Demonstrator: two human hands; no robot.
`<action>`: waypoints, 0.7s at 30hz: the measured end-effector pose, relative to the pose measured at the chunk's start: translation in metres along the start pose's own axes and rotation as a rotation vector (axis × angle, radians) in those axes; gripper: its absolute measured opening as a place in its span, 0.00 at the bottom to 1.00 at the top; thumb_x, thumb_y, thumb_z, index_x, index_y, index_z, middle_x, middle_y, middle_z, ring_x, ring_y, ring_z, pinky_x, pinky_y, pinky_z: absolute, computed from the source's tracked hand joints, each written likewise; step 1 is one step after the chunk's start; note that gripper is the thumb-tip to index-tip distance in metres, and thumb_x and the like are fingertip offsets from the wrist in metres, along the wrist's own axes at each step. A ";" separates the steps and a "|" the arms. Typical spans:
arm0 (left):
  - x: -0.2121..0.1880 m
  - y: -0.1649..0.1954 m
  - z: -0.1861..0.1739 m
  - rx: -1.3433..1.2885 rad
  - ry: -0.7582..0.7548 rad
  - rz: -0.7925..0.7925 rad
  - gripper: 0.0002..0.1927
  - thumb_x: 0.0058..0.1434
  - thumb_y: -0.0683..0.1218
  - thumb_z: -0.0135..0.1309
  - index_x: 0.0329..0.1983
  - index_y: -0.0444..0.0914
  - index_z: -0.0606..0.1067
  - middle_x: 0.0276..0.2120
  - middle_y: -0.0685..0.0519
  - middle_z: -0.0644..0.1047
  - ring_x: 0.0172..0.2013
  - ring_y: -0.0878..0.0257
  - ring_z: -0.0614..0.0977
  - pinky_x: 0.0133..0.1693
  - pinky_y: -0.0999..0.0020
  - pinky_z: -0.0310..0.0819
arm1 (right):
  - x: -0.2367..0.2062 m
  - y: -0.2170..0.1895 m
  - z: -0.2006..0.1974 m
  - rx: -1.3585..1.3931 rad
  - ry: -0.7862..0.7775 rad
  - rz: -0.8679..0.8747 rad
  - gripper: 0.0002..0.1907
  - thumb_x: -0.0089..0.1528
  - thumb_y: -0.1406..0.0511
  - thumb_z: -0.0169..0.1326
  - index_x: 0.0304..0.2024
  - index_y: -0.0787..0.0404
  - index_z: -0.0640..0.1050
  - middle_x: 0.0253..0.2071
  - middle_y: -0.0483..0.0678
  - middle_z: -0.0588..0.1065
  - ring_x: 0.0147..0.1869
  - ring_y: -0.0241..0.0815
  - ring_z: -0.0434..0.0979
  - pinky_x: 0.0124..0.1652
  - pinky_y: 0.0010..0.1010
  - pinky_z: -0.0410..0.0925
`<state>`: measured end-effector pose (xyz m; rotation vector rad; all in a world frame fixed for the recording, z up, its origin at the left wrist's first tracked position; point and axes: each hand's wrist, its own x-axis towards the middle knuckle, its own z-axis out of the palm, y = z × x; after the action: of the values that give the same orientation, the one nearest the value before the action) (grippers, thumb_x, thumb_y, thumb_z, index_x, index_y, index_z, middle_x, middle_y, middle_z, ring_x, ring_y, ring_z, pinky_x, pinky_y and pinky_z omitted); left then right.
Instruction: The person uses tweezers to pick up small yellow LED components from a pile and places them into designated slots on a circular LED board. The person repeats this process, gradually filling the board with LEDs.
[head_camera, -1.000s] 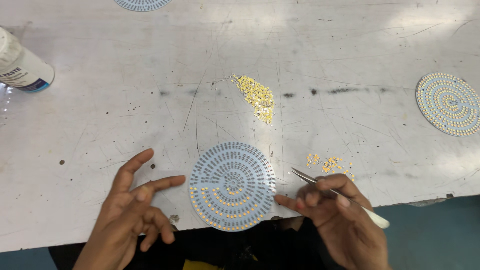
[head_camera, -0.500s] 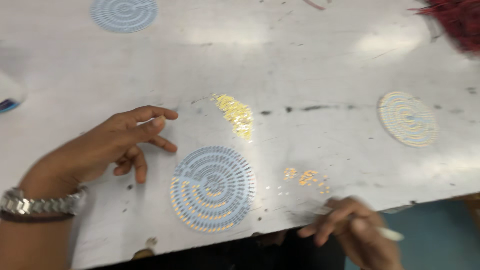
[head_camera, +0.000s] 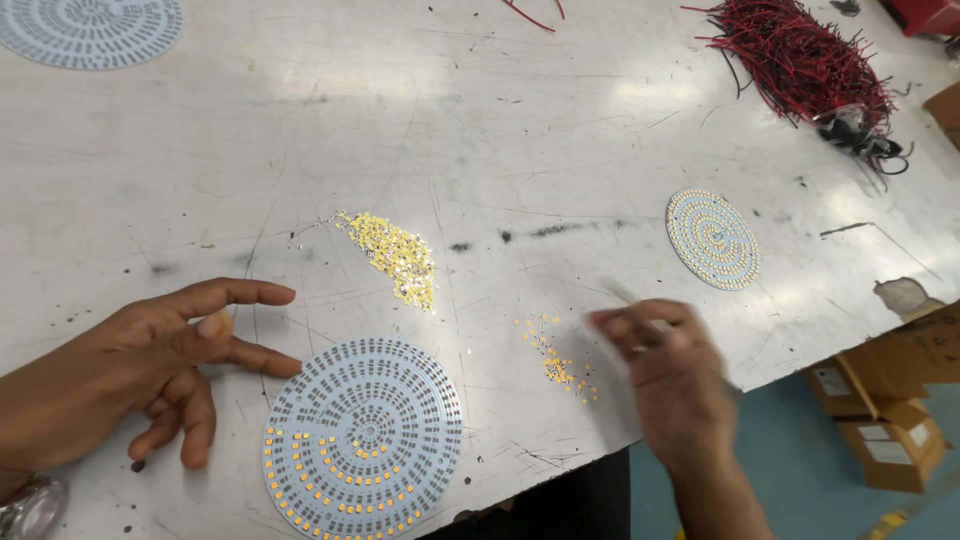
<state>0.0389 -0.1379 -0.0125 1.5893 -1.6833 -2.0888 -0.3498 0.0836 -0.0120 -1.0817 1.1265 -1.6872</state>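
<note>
The person stands at a worn white worktable (head_camera: 560, 130); on it, close to the near edge, lies a round pale-blue circuit board (head_camera: 363, 440) with rings of small pads, and only its lower and inner rings carry little yellow chips. The left hand (head_camera: 150, 365) rests on the table just beside this board, on its left; the fingers are spread and loose, they grip nothing, and one fingertip comes near to the board's rim. The right hand (head_camera: 672, 375) is over the table edge on the right of the board; it is blurred; the fingers are pinched together around a thin pale tool (head_camera: 628, 300), probably tweezers, whose tip shows only as a faint streak.

There is no real container on the table; the yellow chips lie loose; a bigger heap (head_camera: 392, 258) is above the board, and a small scattered group (head_camera: 556, 358) is between the board and the right hand. On the floor at the right stand cardboard boxes (head_camera: 880, 410); what is inside them I cannot see.

A second round board (head_camera: 712, 238), fully covered with chips, lies further right; a third one (head_camera: 90, 30) is cut off by the top left corner. A bundle of red wires (head_camera: 805, 60) sits at the top right, partly out of the picture; a wristwatch (head_camera: 30, 510) is half cut at the bottom left.
</note>
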 end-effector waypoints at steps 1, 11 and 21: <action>0.001 0.000 0.002 0.001 -0.015 0.006 0.34 0.66 0.70 0.45 0.68 0.48 0.64 0.44 0.38 0.82 0.09 0.54 0.83 0.08 0.67 0.67 | -0.004 -0.005 -0.006 -0.073 0.104 -0.032 0.19 0.73 0.58 0.47 0.58 0.66 0.70 0.50 0.57 0.75 0.66 0.55 0.74 0.71 0.49 0.58; 0.003 0.000 0.014 -0.034 -0.086 0.090 0.35 0.63 0.70 0.46 0.66 0.45 0.66 0.43 0.38 0.82 0.07 0.57 0.83 0.06 0.71 0.66 | -0.003 0.038 0.064 -0.041 0.182 0.122 0.16 0.70 0.65 0.38 0.58 0.65 0.69 0.56 0.51 0.72 0.72 0.45 0.65 0.72 0.38 0.53; -0.005 0.008 0.017 -0.049 -0.132 0.183 0.35 0.62 0.67 0.44 0.66 0.44 0.67 0.40 0.39 0.86 0.08 0.62 0.82 0.06 0.75 0.65 | 0.078 0.022 0.028 -0.239 -0.030 0.224 0.20 0.72 0.60 0.38 0.59 0.66 0.67 0.59 0.54 0.71 0.68 0.47 0.66 0.70 0.38 0.58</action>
<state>0.0252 -0.1263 -0.0057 1.2570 -1.7279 -2.1652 -0.3426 -0.0015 -0.0097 -1.0768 1.4015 -1.3842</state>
